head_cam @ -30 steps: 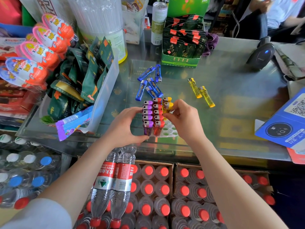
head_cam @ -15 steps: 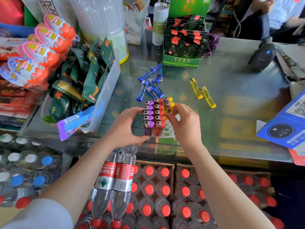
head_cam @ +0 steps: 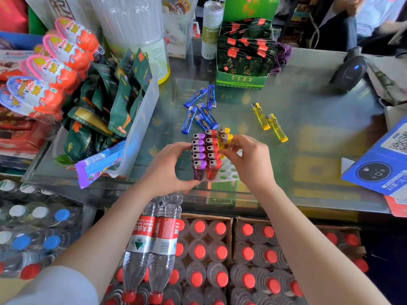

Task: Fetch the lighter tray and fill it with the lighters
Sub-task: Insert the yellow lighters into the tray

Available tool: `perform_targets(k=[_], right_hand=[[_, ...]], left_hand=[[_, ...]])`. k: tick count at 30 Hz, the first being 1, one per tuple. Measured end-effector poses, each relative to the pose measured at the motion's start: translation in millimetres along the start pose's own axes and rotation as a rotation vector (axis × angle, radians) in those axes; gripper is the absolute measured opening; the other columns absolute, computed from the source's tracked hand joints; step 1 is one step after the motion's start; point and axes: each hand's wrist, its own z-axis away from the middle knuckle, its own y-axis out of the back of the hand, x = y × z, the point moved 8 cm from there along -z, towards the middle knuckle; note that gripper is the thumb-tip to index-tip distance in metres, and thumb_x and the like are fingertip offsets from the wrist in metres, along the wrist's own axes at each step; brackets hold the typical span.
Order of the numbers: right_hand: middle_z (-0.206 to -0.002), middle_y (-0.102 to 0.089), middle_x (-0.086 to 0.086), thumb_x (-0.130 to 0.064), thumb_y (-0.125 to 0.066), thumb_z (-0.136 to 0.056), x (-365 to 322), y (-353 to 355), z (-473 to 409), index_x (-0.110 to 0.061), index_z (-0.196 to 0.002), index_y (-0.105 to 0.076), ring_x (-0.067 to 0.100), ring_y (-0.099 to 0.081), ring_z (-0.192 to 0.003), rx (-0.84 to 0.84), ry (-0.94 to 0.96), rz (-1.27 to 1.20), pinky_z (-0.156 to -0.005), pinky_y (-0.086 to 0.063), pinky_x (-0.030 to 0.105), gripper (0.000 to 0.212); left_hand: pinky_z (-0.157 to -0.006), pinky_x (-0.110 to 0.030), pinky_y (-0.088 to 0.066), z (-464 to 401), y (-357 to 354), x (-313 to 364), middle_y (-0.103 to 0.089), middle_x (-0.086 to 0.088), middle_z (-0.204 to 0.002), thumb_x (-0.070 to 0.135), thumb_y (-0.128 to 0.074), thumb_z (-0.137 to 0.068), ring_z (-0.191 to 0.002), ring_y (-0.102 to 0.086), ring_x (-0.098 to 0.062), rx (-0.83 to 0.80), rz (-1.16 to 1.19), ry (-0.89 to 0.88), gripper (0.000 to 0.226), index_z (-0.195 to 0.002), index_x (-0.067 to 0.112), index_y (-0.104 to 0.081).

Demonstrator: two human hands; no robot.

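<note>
At frame centre the left hand (head_cam: 167, 170) grips the left side of the white tray (head_cam: 226, 172), which holds purple, red and yellow lighters. The right hand (head_cam: 248, 161) pinches a yellow lighter (head_cam: 225, 140) in it. Beyond lie blue lighters (head_cam: 201, 114), loose on the glass counter (head_cam: 308, 133).

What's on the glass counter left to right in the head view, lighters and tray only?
Loose blue lighters → purple lighters in the lighter tray → red lighters → yellow lighters in the tray → loose yellow lighters.
</note>
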Motion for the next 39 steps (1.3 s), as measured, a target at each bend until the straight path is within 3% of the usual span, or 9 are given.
perform_targets(k=[9,12,14,17,19,25,30,35,39], right_hand=[[-0.079,-0.068,0.008,-0.019,-0.072,-0.074,4,-6,3,-0.004,-0.081,-0.063,0.02,-0.055,-0.069,-0.068,0.036,0.064,-0.06,-0.045,0.033,0.019],[-0.085,-0.066,-0.001,-0.037,-0.073,-0.07,19,2,1,-0.01,-0.086,-0.064,0.014,-0.049,-0.081,-0.147,0.034,0.084,-0.069,-0.039,0.026,0.033],[-0.086,-0.064,-0.003,-0.046,-0.06,-0.077,37,19,-7,-0.013,-0.087,-0.064,0.017,-0.051,-0.083,-0.056,-0.027,0.037,-0.071,-0.034,0.02,0.035],[-0.107,-0.065,0.012,-0.032,-0.043,-0.089,70,34,-29,-0.008,-0.102,-0.061,0.033,-0.051,-0.097,0.104,-0.19,0.166,-0.077,-0.036,0.03,0.033],[-0.121,-0.058,0.017,-0.018,-0.042,-0.092,86,29,-44,-0.005,-0.116,-0.053,0.038,-0.046,-0.105,0.069,-0.26,0.329,-0.084,-0.037,0.039,0.029],[-0.103,-0.062,0.023,-0.006,-0.044,-0.09,93,11,-75,0.0,-0.104,-0.052,0.038,-0.046,-0.101,-0.059,-0.288,0.556,-0.069,-0.031,0.037,0.018],[-0.101,-0.062,0.021,-0.004,-0.052,-0.085,81,-7,-76,-0.001,-0.103,-0.058,0.037,-0.054,-0.091,-0.158,-0.291,0.436,-0.067,-0.035,0.033,0.019],[-0.077,-0.061,-0.005,-0.011,-0.062,-0.082,46,21,-32,-0.013,-0.09,-0.057,0.01,-0.056,-0.068,0.086,-0.361,-0.252,-0.057,-0.04,0.013,0.009],[-0.065,-0.061,0.008,-0.004,-0.065,-0.079,34,8,21,-0.002,-0.078,-0.057,0.008,-0.053,-0.057,0.049,-0.394,-0.463,-0.057,-0.044,0.02,0.009]], left_hand=[[-0.092,-0.026,-0.031,0,0,0,-0.046,0.021,-0.119,0.054,-0.067,-0.055,-0.112,-0.041,-0.002,-0.007,0.0,0.013,0.074,-0.122,0.031,-0.044],[-0.091,-0.025,-0.031,0,0,-1,-0.046,0.021,-0.119,0.053,-0.067,-0.055,-0.111,-0.04,0.0,-0.01,-0.013,0.012,0.074,-0.122,0.03,-0.044],[-0.09,-0.024,-0.031,0,0,-1,-0.046,0.022,-0.117,0.053,-0.066,-0.054,-0.11,-0.04,0.002,-0.003,-0.017,0.012,0.074,-0.121,0.03,-0.044],[-0.09,-0.025,-0.031,0,0,0,-0.045,0.022,-0.116,0.055,-0.066,-0.054,-0.11,-0.04,0.001,-0.005,-0.018,0.02,0.074,-0.121,0.031,-0.044],[-0.091,-0.026,-0.032,0,0,0,-0.045,0.022,-0.117,0.055,-0.066,-0.054,-0.112,-0.04,-0.001,-0.011,-0.022,0.027,0.075,-0.122,0.031,-0.044],[-0.091,-0.027,-0.032,0,0,-2,-0.043,0.024,-0.118,0.057,-0.066,-0.054,-0.112,-0.039,0.0,-0.013,-0.031,0.04,0.077,-0.123,0.034,-0.042],[-0.093,-0.03,-0.034,0,0,-2,-0.043,0.023,-0.118,0.058,-0.067,-0.053,-0.112,-0.04,-0.001,-0.011,-0.024,0.044,0.077,-0.122,0.035,-0.042],[-0.09,-0.026,-0.032,0,0,-1,-0.044,0.022,-0.119,0.056,-0.068,-0.055,-0.111,-0.038,0.002,-0.013,-0.035,0.027,0.078,-0.124,0.031,-0.043],[-0.092,-0.026,-0.032,0,0,-3,-0.043,0.021,-0.119,0.046,-0.076,-0.059,-0.112,-0.037,0.002,-0.019,-0.048,0.023,0.075,-0.124,0.031,-0.042]])
